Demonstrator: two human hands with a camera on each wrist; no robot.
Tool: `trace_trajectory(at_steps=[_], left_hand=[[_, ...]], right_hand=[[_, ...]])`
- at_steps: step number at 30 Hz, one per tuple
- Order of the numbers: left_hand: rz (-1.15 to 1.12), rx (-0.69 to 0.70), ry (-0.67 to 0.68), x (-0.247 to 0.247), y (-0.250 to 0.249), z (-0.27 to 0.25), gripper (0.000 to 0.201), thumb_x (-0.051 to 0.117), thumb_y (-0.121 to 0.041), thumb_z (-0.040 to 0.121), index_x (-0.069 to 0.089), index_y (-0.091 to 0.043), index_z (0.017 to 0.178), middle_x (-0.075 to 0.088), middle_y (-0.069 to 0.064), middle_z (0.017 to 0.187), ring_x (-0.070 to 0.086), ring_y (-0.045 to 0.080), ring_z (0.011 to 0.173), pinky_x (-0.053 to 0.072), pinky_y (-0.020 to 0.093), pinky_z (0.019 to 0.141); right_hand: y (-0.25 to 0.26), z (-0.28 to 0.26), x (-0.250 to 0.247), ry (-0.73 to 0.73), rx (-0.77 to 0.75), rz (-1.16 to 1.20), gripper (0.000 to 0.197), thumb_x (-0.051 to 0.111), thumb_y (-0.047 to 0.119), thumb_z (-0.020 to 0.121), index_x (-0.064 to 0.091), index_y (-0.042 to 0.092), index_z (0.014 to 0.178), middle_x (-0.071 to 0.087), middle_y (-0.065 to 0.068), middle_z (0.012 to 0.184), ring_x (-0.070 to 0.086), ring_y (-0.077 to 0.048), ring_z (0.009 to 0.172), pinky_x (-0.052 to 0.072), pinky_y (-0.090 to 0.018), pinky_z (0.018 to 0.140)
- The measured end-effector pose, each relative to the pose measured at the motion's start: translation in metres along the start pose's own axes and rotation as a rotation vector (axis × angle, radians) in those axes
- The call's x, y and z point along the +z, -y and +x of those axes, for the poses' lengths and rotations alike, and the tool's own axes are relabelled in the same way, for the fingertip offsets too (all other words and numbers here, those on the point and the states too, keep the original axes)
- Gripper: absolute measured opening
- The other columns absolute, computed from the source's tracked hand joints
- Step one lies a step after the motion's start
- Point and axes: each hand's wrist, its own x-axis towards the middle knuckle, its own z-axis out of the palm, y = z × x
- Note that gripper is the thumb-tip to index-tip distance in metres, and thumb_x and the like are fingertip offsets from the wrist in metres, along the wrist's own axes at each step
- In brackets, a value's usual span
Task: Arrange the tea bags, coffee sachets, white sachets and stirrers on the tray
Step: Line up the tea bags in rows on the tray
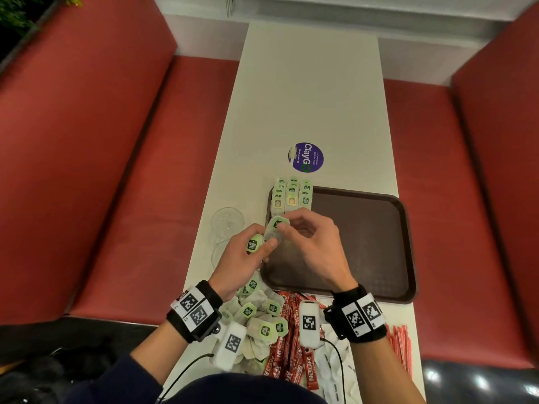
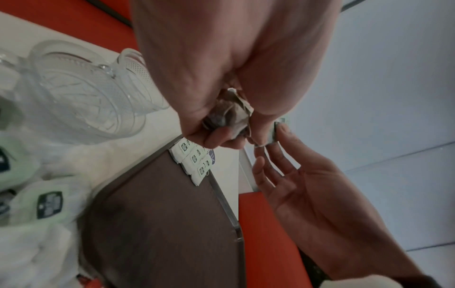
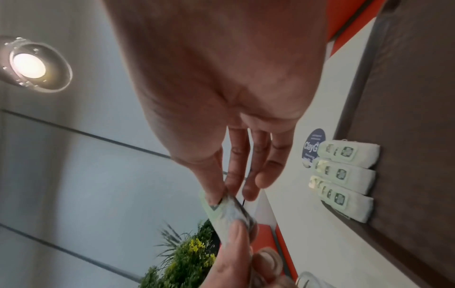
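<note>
While 3 rows of tea bags fill the tray's far-left corner, my left hand clutches several and my right hand pinches 1 tea bag; next, lay it on a row.

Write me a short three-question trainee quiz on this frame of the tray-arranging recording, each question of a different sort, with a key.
1. True or false: the coffee sachets already lie on the tray.
2. Multiple choice: how many rows of tea bags sit at the tray's far left corner? A) one B) three C) five
3. Fill in: the right hand pinches a ____ that the left hand also holds.

Key
1. False; they lie on the table near the person, off the tray.
2. B
3. tea bag
</note>
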Motion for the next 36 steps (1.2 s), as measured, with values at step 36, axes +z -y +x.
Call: trace_trajectory(at_steps=[36], left_hand=[[-0.188,-0.192,-0.149,-0.04,0.02,-0.012,0.018,0.073,-0.028,0.104,0.069,-0.014,0.115,0.065,0.003,0.082,0.056,0.012,0.071,0.046,0.026,0.065]], right_hand=[[-0.156,0.107,-0.018,-0.181,0.1,-0.5,0.033,0.082,0.029,0.097,0.065,0.032,0.125,0.061,-0.003,0.122,0.067,-0.015,0.095,0.054,-0.032,0.088]])
